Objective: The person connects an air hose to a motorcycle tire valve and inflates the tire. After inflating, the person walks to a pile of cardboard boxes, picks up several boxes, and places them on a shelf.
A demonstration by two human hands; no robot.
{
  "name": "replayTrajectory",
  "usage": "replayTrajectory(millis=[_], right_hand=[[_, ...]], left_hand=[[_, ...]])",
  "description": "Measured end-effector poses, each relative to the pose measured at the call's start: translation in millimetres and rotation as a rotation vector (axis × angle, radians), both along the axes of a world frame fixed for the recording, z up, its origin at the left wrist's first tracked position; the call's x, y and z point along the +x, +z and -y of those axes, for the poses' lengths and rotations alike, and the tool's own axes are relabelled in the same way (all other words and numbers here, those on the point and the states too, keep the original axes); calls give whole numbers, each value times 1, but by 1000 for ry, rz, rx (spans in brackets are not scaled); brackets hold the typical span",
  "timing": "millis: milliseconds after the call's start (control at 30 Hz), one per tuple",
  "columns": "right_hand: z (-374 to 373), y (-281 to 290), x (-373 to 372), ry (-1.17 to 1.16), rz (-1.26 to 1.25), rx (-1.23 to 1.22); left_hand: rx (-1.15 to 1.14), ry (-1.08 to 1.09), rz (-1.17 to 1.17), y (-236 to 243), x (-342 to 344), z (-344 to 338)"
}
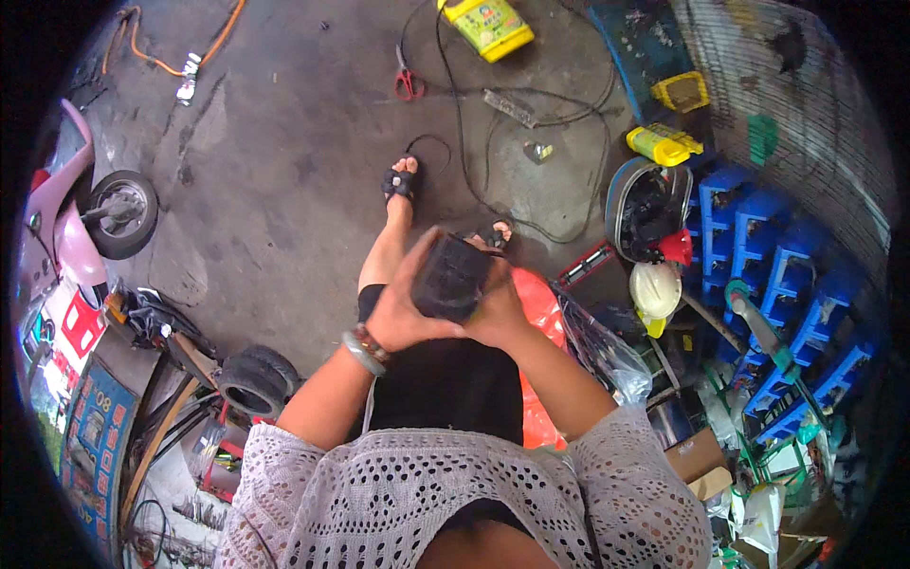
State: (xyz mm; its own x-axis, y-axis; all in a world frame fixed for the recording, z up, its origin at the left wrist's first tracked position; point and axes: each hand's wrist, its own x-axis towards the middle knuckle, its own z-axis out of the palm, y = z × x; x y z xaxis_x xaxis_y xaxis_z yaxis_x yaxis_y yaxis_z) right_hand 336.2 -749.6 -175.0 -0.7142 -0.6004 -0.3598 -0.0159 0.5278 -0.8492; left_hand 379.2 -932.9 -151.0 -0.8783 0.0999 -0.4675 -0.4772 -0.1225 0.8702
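Observation:
A dark, box-shaped object is held up in front of my lap, gripped from both sides; motion blur hides what kind it is. My left hand presses its left side, thumb along the near edge. On the opposite side my right hand is wrapped around it, its fingers smeared. Under my right forearm lies a red plastic bag, with clear plastic sheeting beside it.
On the floor ahead are red-handled scissors, a black cable and a yellow jug. Blue bins and a white helmet stand right. Left are a pink scooter and loose tyres.

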Motion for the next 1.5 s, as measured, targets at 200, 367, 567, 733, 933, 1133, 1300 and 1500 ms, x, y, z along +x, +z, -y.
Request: replayTrajectory(millis=[200,367,567,733,933,1133,1300,1500], right_hand=[[53,29,-3,139,-47,100],[91,104,-11,212,-190,33],[185,176,-3,166,-321,74],[288,234,12,78,-472,86],[381,303,21,194,-605,-33],[445,319,10,203,-912,-261],[508,339,-38,190,-1008,-120],[577,355,-125,215,-1234,-73]], left_hand=[[-62,273,48,36,20,41],[-74,620,-155,61,46,42],[-24,801,-103,124,42,112],[9,761,-90,191,44,216],[48,996,-234,238,52,304],[638,938,-310,277,30,390],[616,850,-485,285,-14,439],[808,597,-632,300,-120,487]])
